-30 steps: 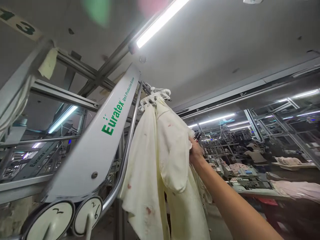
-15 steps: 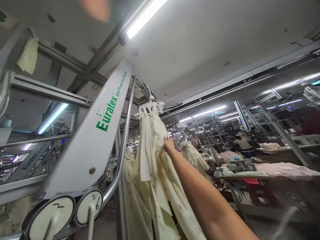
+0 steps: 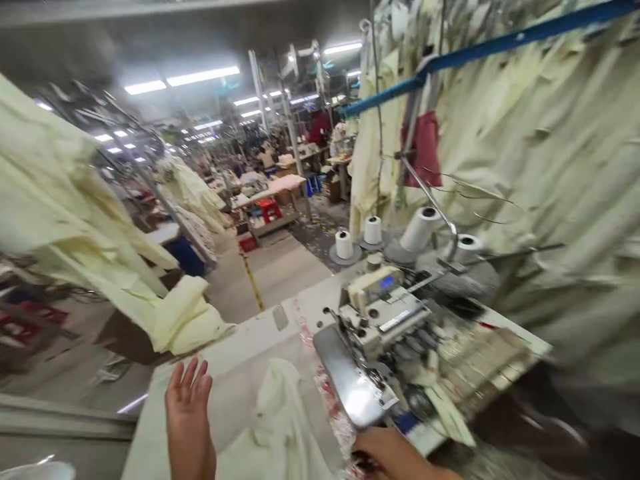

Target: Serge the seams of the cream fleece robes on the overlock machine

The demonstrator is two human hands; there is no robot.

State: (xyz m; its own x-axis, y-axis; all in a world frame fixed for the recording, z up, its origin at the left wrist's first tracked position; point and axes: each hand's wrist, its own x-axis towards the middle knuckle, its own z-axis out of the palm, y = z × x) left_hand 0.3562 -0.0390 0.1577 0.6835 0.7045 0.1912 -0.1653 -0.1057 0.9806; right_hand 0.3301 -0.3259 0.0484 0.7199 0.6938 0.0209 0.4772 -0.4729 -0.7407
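My left hand (image 3: 189, 413) hovers open over the white sewing table (image 3: 235, 360), fingers stretched up and slightly apart, just left of a pale yellow fabric piece (image 3: 280, 427) lying on the table. My right hand (image 3: 395, 457) is low at the bottom edge, by the front of the overlock sewing machine (image 3: 380, 333); its fingers curl round something dark that I cannot make out. The fabric piece lies between my two hands, in front of the machine's shiny plate (image 3: 350, 383).
Thread cones (image 3: 373, 230) stand behind the machine. Pale yellow garments (image 3: 540, 147) hang densely at right under a blue rail (image 3: 450, 57); more yellow cloth (image 3: 75, 220) hangs at left. An aisle with yellow floor tape (image 3: 253, 280) leads to distant workstations.
The view swung down from the overhead hanger rail to the sewing table. My right hand let go of the hanging garments and dropped beside the machine; my left hand came into view.
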